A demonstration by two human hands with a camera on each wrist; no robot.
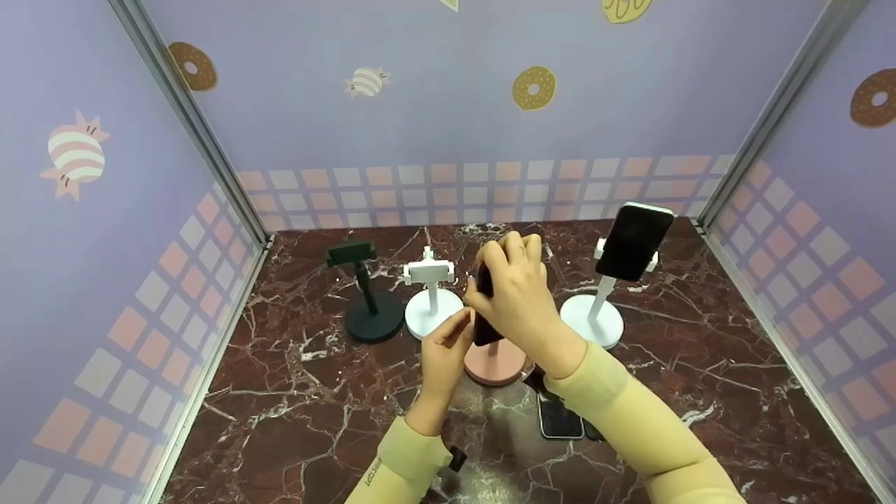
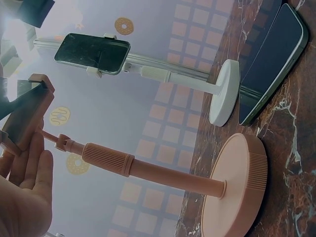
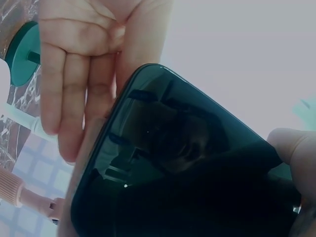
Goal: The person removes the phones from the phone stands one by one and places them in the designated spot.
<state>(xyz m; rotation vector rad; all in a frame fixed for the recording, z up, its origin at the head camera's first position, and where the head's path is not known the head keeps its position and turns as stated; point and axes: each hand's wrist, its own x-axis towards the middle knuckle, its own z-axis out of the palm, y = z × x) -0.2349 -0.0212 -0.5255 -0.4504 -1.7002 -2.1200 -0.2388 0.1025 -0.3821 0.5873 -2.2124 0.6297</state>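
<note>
My right hand (image 1: pixel 514 301) grips a black phone (image 3: pixel 173 163) by its edge, with the thumb at one side of the screen in the right wrist view. The phone stands tilted at the clamp of a pink phone stand (image 2: pixel 177 178). My left hand (image 1: pixel 444 357) pinches the clamp (image 2: pixel 32 116) edge from the left, its fingers behind it and its thumb near the phone's corner. The stand's round pink base (image 1: pixel 495 365) rests on the table. Whether the phone sits fully in the clamp is hidden by my hands.
A black stand (image 1: pixel 374 318) and a white stand (image 1: pixel 434 315) stand to the left. Another white stand (image 1: pixel 591 322) at the right bears a phone (image 1: pixel 635 241). A phone (image 1: pixel 560 420) lies flat near my right forearm, beside another dark one. Patterned walls enclose the marbled table (image 1: pixel 280 434).
</note>
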